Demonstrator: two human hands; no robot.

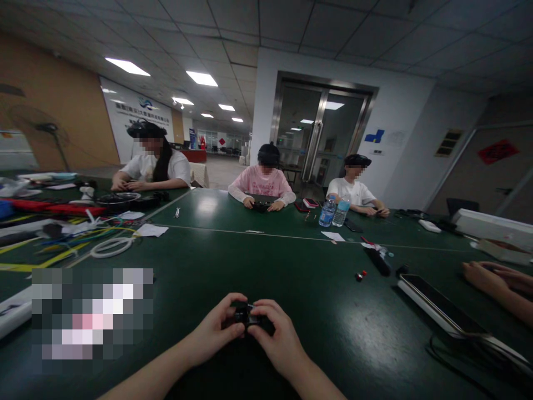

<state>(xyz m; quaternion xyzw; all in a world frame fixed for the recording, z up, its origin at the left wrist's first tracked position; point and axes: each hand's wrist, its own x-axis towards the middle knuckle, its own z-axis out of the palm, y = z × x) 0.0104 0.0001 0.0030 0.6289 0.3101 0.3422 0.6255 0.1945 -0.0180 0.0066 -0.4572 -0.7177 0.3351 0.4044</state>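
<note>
Both of my hands meet over the near middle of the dark green table (200, 255). Between them is a small black object (249, 315) with a shiny or clear part; its kind I cannot make out. My left hand (219, 322) pinches its left end between thumb and fingers. On the right end, my right hand (277, 330) grips with thumb and curled fingers. The fingers cover much of the object. It is held just above the tabletop, and the dark gap beneath hides detail.
Small red-and-black pieces (360, 275) lie to the right, near a black strip (377, 261) and a phone (441, 303) on a white box. Water bottles (327, 212) stand farther back. Cables (112, 247) clutter the left. A co-worker's hands (495, 283) are at the right edge; several people sit around.
</note>
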